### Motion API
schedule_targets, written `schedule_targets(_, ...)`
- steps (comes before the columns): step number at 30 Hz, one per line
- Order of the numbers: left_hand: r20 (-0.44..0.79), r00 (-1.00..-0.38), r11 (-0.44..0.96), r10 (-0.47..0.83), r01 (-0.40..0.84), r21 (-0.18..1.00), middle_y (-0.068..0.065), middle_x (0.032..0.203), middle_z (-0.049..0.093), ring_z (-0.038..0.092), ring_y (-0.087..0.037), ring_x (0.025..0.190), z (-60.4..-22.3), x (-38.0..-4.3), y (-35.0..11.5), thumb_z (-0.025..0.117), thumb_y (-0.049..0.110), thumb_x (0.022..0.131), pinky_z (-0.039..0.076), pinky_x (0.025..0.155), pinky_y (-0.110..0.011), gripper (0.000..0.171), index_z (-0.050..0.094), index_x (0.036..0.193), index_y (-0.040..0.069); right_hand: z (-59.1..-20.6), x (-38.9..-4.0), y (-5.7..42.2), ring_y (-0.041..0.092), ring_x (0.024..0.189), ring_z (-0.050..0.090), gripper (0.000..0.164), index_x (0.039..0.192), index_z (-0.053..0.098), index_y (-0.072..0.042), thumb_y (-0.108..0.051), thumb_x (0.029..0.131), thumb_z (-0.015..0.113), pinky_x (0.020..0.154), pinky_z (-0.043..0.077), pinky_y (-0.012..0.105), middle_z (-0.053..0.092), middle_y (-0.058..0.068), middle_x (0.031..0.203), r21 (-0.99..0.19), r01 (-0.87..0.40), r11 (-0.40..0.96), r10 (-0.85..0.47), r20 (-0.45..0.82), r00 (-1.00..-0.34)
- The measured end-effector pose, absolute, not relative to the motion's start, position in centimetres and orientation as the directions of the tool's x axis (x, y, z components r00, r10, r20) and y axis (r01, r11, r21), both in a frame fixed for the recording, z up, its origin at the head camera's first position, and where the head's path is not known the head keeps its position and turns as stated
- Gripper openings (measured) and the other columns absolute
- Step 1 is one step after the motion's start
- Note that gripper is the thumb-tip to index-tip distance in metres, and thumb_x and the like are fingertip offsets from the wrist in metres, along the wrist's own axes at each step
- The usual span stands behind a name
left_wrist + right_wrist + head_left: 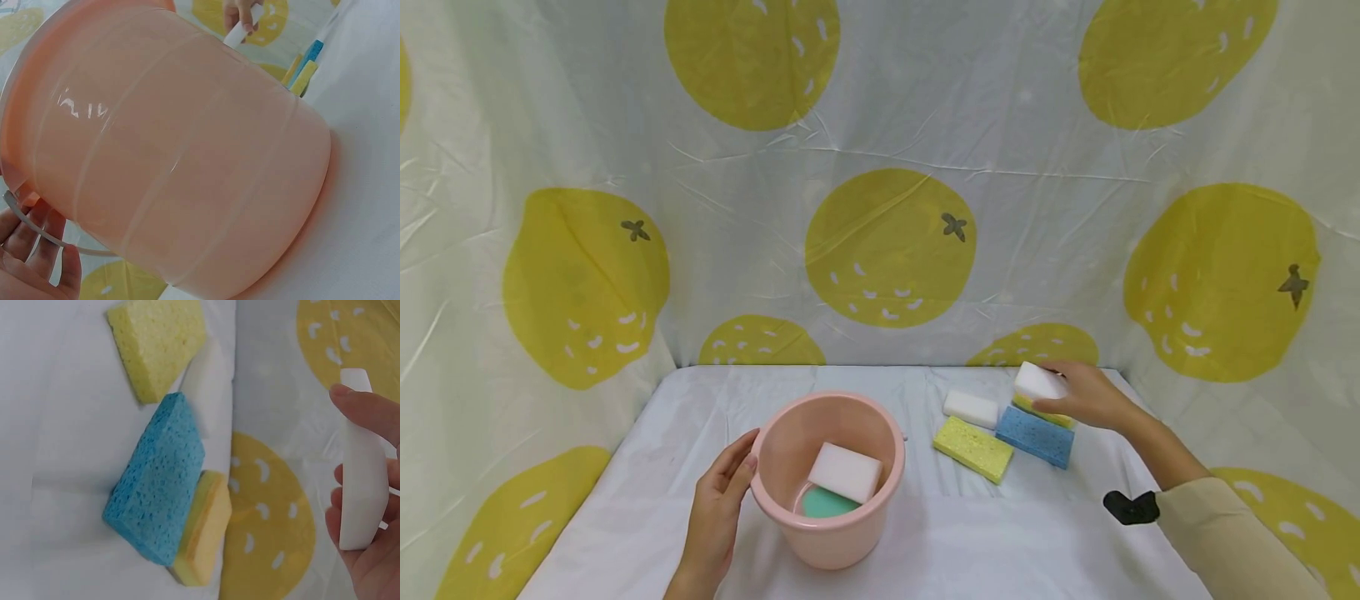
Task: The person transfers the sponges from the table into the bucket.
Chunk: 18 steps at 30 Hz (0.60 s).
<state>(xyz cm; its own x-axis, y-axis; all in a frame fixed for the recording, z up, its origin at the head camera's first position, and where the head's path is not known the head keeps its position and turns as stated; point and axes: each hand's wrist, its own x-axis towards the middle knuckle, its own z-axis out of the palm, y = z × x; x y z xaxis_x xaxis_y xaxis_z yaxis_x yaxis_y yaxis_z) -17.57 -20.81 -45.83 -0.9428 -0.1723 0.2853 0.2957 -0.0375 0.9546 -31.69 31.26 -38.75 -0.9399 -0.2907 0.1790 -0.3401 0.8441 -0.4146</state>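
Observation:
My left hand (pixel 718 496) grips the rim of a pink plastic bucket (pixel 835 548) at its left side, beside the thin handle (pixel 37 230) seen in the left wrist view. Inside the bucket lie a white sponge (pixel 847 472) and a green piece (pixel 827 503), partly covered by it. Over at the right, my right hand (pixel 1088 398) pinches another white sponge (pixel 362 487) between thumb and fingers, held above the table. Below it are a yellow sponge (pixel 1062 419), partly hidden in the head view, and a blue sponge (pixel 1036 436) touching it.
A porous yellow sponge (pixel 973 449) and a white sponge (pixel 971 408) lie left of the blue one. White cloth covers the table (pixel 985 550). A curtain (pixel 895 108) printed with yellow fruit hangs at the back and sides.

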Motion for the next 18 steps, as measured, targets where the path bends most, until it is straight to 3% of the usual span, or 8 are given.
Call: schedule_targets(18,0.273,-0.946,-0.039,-0.174,0.283,0.958,-0.008,0.141,0.062,0.058,-0.01,0.127,-45.7,-17.5,-20.7,0.057,0.016,0.109,0.048,0.1,-0.021,0.041,0.054,0.146,-0.002,-37.2,-31.4,27.8,0.042,0.117,0.057,0.08,0.141,0.055,0.008,-0.04,0.085,0.086,0.09,0.053,0.058,0.059,0.027,0.137,-0.371,-0.453,0.811,-0.395,0.225,-0.891)
